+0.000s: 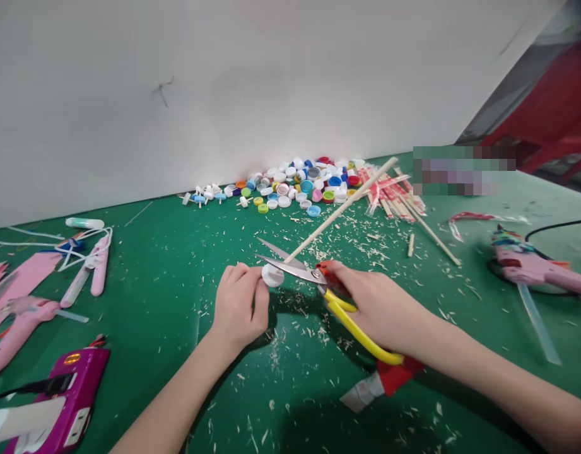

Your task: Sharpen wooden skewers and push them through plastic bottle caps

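Note:
My left hand (pixel 240 302) is closed on a white bottle cap (pixel 272 275). A wooden chopstick (pixel 342 211) slants up and to the right from the cap. My right hand (pixel 370 302) grips scissors (pixel 351 325) with yellow handles. Their parted blades (pixel 290 260) cross the chopstick close to the cap; I cannot tell whether they touch it. A red object shows by my right fingers, its kind unclear. Under my right wrist lies a red piece (pixel 398 376) with a clear strip at its end.
Colourful bottle caps (pixel 306 186) lie heaped against the wall, beside wrapped chopsticks (pixel 394 192). Wood shavings litter the green tabletop (pixel 148 271). A pink glue gun (pixel 531 265) is at right, another glue gun (pixel 28 318) at left. A purple device (pixel 75 391) sits at front left.

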A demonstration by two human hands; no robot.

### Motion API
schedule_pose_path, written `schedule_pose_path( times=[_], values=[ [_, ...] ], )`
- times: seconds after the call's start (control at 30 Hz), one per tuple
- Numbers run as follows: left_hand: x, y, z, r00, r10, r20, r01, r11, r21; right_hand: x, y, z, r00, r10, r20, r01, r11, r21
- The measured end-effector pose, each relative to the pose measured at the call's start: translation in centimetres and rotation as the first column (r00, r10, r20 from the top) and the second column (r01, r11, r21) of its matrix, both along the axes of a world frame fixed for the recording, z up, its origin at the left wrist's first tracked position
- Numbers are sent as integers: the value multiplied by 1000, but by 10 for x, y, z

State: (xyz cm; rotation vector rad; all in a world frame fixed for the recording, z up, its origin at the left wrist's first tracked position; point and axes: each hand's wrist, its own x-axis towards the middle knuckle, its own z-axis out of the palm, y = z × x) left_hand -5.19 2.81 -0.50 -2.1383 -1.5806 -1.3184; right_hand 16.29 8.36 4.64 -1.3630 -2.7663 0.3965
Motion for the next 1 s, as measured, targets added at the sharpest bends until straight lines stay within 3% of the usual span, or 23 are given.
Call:
schedule_pose_path(
  times=[0.1, 0.17, 0.23, 0.33, 0.5, 0.73, 1.0],
  values=[
    [-4, 0, -6, 946, 42, 321, -28, 998, -49, 4, 5, -4, 1000, -1, 15, -1, 993, 121],
    [-6, 0, -6, 920, 126, 370, -139, 990, 10, 6, 7, -8, 1000, -5, 4, 4, 977, 213],
    [-5, -2, 0, 962, 164, 218, -189, 977, 99, 8, 7, -11, 1000, 5, -15, 0, 956, 295],
    [3, -7, 13, 979, 147, -145, -120, 977, 177, 10, 6, -14, 999, 43, -19, -33, 931, 364],
    [16, -5, 29, 820, 254, -513, -146, 959, 242, 9, 2, -15, 989, 150, -12, -130, 895, 427],
    [13, 8, 43, 697, 220, -683, -88, 971, 222, 10, -4, -15, 989, 146, -12, -134, 936, 324],
    [13, 23, 34, 696, 63, -716, 59, 988, 145, 9, -4, -19, 988, 139, 73, -149, 977, 154]
  ],
)
